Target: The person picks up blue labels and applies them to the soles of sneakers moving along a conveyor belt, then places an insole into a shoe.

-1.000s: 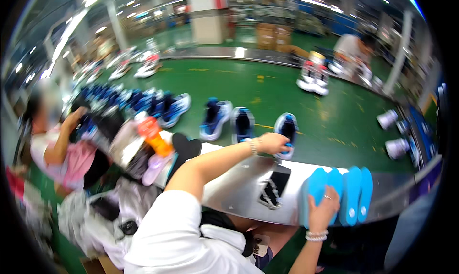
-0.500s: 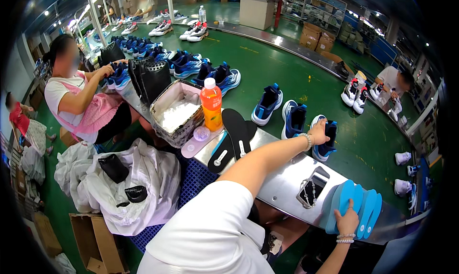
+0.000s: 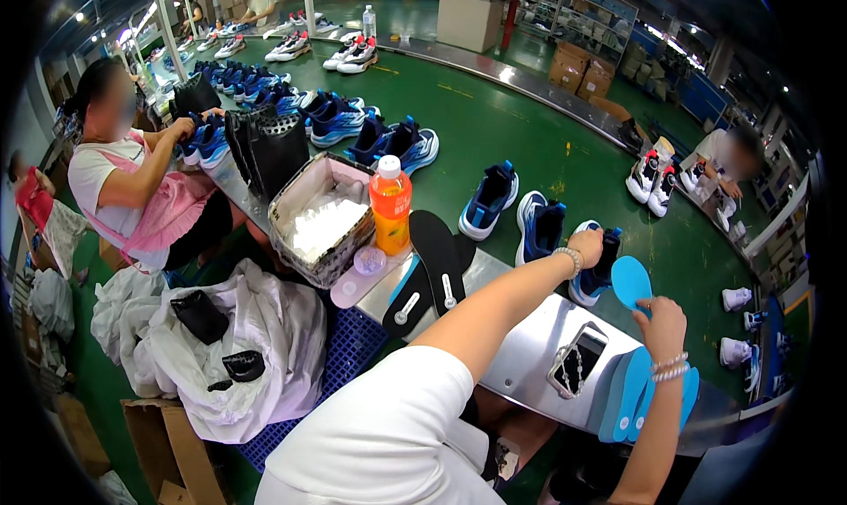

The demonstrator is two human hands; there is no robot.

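Note:
My left hand (image 3: pixel 586 241) grips the collar of a navy and light-blue sneaker (image 3: pixel 584 290) at the edge of the metal ledge. Its fingertips are partly hidden at the shoe's opening. In my right hand (image 3: pixel 662 329) a light-blue insole (image 3: pixel 631 282) is pinched near one end, raised beside that sneaker. Below the right hand, several more blue insoles (image 3: pixel 619 397) lie in an overlapping row on the ledge. Two other matching sneakers, one close (image 3: pixel 538 225) and one farther left (image 3: pixel 488 200), stand on the green surface.
A phone with a beaded strap (image 3: pixel 578 360) lies on the metal ledge (image 3: pixel 520 351). Black insoles (image 3: pixel 430 271), an orange drink bottle (image 3: pixel 390 205) and a patterned basket (image 3: pixel 322 271) are to the left. A co-worker in a pink apron (image 3: pixel 168 209) handles shoes farther left.
My right hand has lifted a blue insole off the row and carried it up toward the sneaker. My left hand stays at the sneaker, its fingers now drawn in at the collar.

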